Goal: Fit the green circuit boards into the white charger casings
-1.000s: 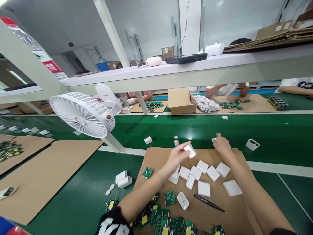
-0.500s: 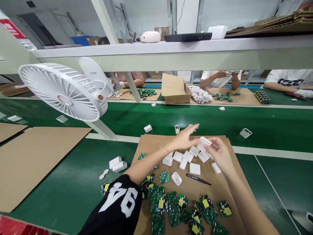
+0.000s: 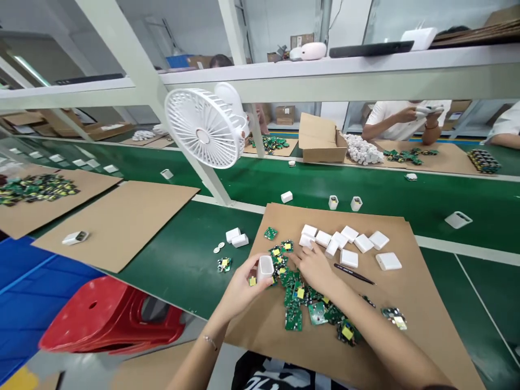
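My left hand grips a white plastic shell, open end up, over the near left part of the cardboard mat. My right hand rests with its fingers spread on a heap of green circuit boards just right of the shell. Beyond the boards lies a row of several white covers. Black tweezers lie on the mat to the right of my right hand.
A white fan stands on a slanted post at the green belt. Loose white shells stand on the belt. Red stools sit at lower left. People across the belt work at a cardboard box.
Both hands pulled back from the white covers toward me. The left hand now holds a white shell and the right has dropped onto the circuit boards. The view swung left.
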Motion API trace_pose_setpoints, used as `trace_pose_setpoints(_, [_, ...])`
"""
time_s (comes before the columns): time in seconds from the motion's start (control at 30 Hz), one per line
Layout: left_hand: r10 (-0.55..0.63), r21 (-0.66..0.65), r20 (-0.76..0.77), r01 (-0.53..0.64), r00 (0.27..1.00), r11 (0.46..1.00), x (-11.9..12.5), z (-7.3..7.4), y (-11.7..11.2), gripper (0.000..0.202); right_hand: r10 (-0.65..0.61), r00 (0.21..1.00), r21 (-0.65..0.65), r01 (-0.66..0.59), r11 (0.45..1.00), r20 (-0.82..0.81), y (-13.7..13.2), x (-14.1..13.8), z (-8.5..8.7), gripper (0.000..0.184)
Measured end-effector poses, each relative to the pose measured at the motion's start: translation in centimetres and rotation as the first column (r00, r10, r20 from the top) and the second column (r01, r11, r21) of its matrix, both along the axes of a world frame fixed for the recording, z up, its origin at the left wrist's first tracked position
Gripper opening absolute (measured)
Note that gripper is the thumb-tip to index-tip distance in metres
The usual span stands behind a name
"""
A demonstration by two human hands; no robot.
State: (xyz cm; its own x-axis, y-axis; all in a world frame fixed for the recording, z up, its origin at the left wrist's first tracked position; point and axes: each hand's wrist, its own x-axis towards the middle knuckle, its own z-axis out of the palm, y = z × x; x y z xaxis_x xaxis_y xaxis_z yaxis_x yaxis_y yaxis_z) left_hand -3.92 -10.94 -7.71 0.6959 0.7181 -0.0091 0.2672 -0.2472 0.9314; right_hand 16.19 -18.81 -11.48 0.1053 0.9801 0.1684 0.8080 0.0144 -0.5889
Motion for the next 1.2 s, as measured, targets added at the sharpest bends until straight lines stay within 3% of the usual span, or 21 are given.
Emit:
trace_pose_setpoints(0.1, [0.059, -0.036, 0.050, -0.058, 0.997, 0.998, -1.4, -1.0, -1.8, 0.051, 0.003, 1.000, -0.004, -0.003, 1.000, 0.001, 0.2, -0.1, 0.5, 0.032])
trace_pose_setpoints(0.2, [0.051, 0.073, 0.076, -0.057, 0.996, 0.996, -1.8, -1.1, -2.9, 0.044, -0.036, 0.998, 0.041, 0.039, 0.998, -0.055, -1.6, -0.2, 2.4, 0.036])
trace_pose_setpoints(0.27, [-0.004, 0.167, 0.088, -0.010, 0.996, 0.986, -1.8, -0.6, -3.4, 0.037, -0.033, 0.984, 0.084, 0.049, 0.995, -0.177, -3.6, -0.9, 3.9, 0.040])
trace_pose_setpoints(0.33, [-0.059, 0.230, 0.112, 0.032, 0.992, 0.973, -1.6, 0.0, -3.7, 0.040, 0.029, 0.903, 0.155, 0.043, 0.987, -0.430, -5.7, -2.1, 5.0, 0.040])
trace_pose_setpoints(0.4, [-0.103, 0.275, 0.140, 0.061, 0.985, 0.960, -1.3, 0.7, -4.1, 0.045, 0.084, 0.748, 0.226, 0.090, 0.970, -0.659, -7.4, -3.5, 5.6, 0.040])
trace_pose_setpoints(0.43, [-0.126, 0.297, 0.154, 0.076, 0.980, 0.952, -1.1, 1.0, -4.2, 0.047, 0.094, 0.683, 0.247, 0.129, 0.960, -0.724, -8.0, -4.1, 5.7, 0.040])
trace_pose_setpoints(0.5, [-0.182, 0.342, 0.177, 0.112, 0.967, 0.933, -0.7, 1.5, -4.5, 0.049, 0.073, 0.646, 0.256, 0.195, 0.947, -0.760, -8.7, -5.1, 5.7, 0.041])
trace_pose_setpoints(0.6, [-0.237, 0.414, 0.193, 0.140, 0.952, 0.899, -0.3, 2.0, -4.7, 0.050, 0.014, 0.680, 0.242, 0.241, 0.940, -0.733, -9.2, -5.6, 5.3, 0.043])
trace_pose_setpoints(0.77, [-0.262, 0.510, 0.198, 0.129, 0.945, 0.850, 0.1, 2.2, -4.8, 0.047, -0.110, 0.828, 0.213, 0.267, 0.940, -0.550, -10.0, -5.0, 4.6, 0.043])
trace_pose_setpoints(1.0, [-0.277, 0.472, 0.173, 0.167, 0.945, 0.865, 0.5, 2.5, -4.9, 0.040, -0.104, 0.905, 0.308, 0.246, 0.919, -0.413, -10.3, -5.0, 4.1, 0.046])
trace_pose_setpoints(1.2, [-0.315, 0.522, 0.178, 0.182, 0.932, 0.833, 1.0, 2.6, -5.0, 0.041, -0.114, 0.963, 0.421, 0.211, 0.882, -0.242, -10.8, -5.0, 4.9, 0.053])
